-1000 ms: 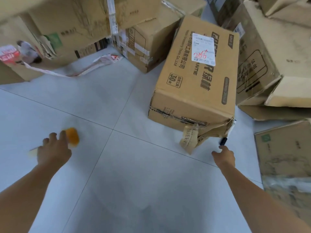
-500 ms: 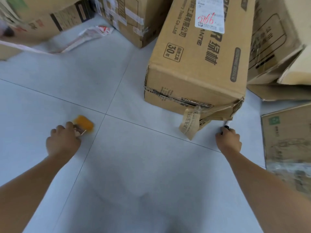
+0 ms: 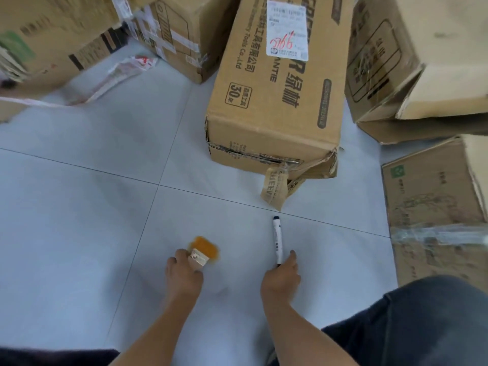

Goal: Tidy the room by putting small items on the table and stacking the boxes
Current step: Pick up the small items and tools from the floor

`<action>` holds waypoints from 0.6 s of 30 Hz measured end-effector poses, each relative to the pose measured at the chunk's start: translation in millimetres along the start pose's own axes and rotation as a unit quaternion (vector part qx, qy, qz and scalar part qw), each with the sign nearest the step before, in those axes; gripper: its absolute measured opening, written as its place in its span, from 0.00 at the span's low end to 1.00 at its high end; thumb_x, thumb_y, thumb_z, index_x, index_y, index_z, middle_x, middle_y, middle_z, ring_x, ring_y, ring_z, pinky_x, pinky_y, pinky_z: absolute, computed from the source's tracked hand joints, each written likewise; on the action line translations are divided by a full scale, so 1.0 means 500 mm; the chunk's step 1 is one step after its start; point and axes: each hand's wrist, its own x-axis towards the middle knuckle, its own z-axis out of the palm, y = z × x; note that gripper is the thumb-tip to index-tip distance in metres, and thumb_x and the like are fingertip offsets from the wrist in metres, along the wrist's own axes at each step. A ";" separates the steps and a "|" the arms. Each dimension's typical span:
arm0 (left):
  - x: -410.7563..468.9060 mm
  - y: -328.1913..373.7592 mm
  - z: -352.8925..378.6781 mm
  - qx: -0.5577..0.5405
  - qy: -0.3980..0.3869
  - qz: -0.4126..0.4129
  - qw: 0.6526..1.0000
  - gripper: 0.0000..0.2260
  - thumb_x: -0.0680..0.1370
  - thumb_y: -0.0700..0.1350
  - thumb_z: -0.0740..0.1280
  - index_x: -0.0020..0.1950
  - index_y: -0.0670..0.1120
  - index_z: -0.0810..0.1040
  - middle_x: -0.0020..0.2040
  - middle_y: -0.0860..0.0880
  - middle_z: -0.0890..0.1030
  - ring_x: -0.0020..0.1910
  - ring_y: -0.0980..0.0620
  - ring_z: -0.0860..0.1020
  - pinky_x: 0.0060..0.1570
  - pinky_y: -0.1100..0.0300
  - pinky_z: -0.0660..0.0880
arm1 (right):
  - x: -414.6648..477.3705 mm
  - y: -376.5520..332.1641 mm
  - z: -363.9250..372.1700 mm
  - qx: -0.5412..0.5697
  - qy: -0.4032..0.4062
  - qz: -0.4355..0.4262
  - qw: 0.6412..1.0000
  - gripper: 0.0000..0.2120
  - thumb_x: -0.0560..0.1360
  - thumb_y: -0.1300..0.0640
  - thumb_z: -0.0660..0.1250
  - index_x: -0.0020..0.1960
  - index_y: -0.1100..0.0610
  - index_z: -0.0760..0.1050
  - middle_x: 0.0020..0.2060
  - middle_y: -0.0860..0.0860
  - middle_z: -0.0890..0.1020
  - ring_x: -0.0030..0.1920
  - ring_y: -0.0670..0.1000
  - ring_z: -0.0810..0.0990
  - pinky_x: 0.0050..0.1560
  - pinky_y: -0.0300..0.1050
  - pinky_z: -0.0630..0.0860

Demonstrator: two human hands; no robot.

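Currently left grip (image 3: 184, 273) is curled round the handle of a small orange-bristled brush (image 3: 205, 249), blurred; right grip (image 3: 281, 277) pinches the near end of a marker (image 3: 277, 237), its other end pointing away. Both are over the tiled floor (image 3: 79, 207), near the long cardboard box (image 3: 274, 107)

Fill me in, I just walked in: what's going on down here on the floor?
A person is picking small items off the tiled floor. The left hand grips a small orange-bristled brush by its handle, and the right hand pinches the near end of a marker. The cardboard boxes around them lie scattered, not yet stacked. No table is in view.
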 end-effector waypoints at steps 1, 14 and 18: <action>-0.002 -0.007 -0.008 0.000 0.002 -0.004 1.000 0.19 0.70 0.29 0.63 0.60 0.35 0.70 0.56 0.33 0.71 0.56 0.35 0.70 0.55 0.51 0.66 | -0.012 0.005 -0.001 -0.016 -0.016 0.008 1.000 0.21 0.78 0.66 0.54 0.71 0.58 0.62 0.63 0.56 0.70 0.60 0.60 0.69 0.53 0.49 0.69; -0.246 0.096 -0.342 0.045 0.014 0.020 0.999 0.19 0.72 0.30 0.62 0.62 0.41 0.68 0.57 0.38 0.71 0.55 0.39 0.73 0.55 0.47 0.73 | -0.243 -0.096 -0.315 -0.003 -0.137 -0.026 0.990 0.09 0.76 0.66 0.57 0.53 0.58 0.71 0.48 0.56 0.77 0.42 0.55 0.73 0.30 0.38 0.64; -0.425 0.175 -0.475 0.045 0.012 0.009 0.999 0.19 0.74 0.32 0.64 0.64 0.41 0.68 0.57 0.38 0.73 0.54 0.40 0.75 0.52 0.51 0.75 | -0.408 -0.098 -0.493 -0.054 -0.173 -0.102 0.978 0.14 0.76 0.66 0.57 0.59 0.56 0.71 0.52 0.56 0.74 0.45 0.55 0.74 0.30 0.38 0.65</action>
